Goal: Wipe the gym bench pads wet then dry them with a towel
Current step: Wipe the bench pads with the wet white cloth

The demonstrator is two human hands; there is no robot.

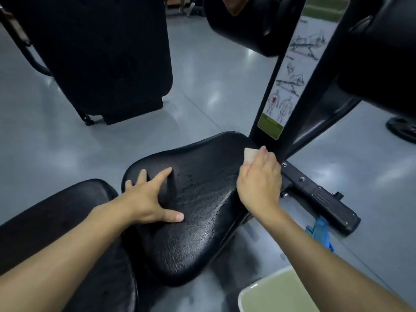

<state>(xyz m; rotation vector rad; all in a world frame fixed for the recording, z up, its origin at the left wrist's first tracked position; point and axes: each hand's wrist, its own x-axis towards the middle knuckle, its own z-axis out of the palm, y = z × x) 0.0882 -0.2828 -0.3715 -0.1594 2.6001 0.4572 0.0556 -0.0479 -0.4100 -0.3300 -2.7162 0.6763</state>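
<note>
The right hand (258, 183) is gripping a small white cloth (249, 155), fingers curled round it, and is pressing it onto the far right corner of the seat (202, 210), just beside the post (270, 113). The left hand (148, 197) is lying flat on the seat's left side, fingers spread wide, holding nothing. The seat is glistening with beaded water over most of its top, so the wet pass is probably well along here.

To do this step well, the cloth should be travelling in overlapping strokes from the post end towards the near edge, wrapping over the rim and seams. The left hand is covering a patch (it will need lifting so that patch gets wiped too). Drying looks not yet begun; the back pad (67, 217), touching the left forearm, is also waiting, as far as I can judge.

Counting: two hands, one cloth, two pads on this bench, two rollers (247, 25) above, one sticker (290, 82), one bucket (244, 293) at lower right, one blue rag (320, 228) on the floor (perhaps the towel; I cannot tell).
</note>
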